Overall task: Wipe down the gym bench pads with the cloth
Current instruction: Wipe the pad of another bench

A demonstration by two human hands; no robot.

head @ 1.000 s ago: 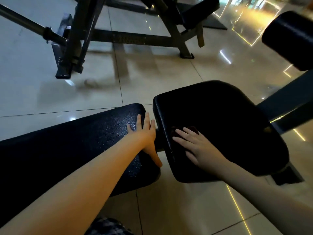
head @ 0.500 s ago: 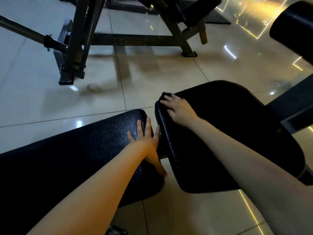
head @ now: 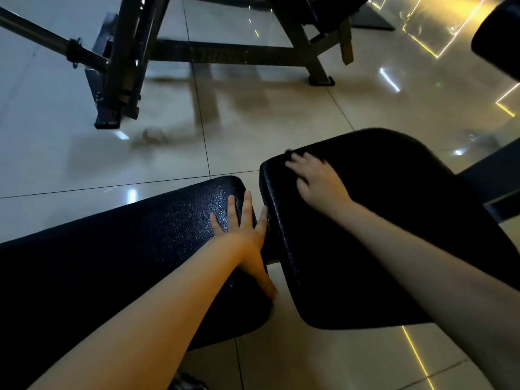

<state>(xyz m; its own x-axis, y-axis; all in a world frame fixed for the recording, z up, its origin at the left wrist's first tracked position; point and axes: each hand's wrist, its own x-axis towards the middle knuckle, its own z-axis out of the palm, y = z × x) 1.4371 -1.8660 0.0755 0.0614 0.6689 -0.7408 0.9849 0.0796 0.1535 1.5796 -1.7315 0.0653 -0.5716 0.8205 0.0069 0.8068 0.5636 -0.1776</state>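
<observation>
- On the seat-pad surface (head: 394, 198), the dark cloth (head: 289, 152) lies at the far corner under the right hand (head: 318, 181), grip pressed flat, apparently to scrub that edge.
- Left hand (head: 244, 235), grip spread, braces on the long pad (head: 135, 249).
- Glossy floor (head: 253, 122) around.

Head-worn camera looks down, near the bench pads (head: 394, 175).

Gym, prob. commercial. Two black textured bench pads w/ a gap btwn them: long pad (head: 112, 263) and seat pad (head: 394, 220). Dark steel machine frame (head: 213, 54) stands on the floor beyond, w/ a chromed bar (head: 42, 35) sticking out at left. Black roller pad (head: 498, 46) top right. Glossy lg. floor tiles (head: 56, 164) reflect yellow light strips (head: 416, 350).
</observation>
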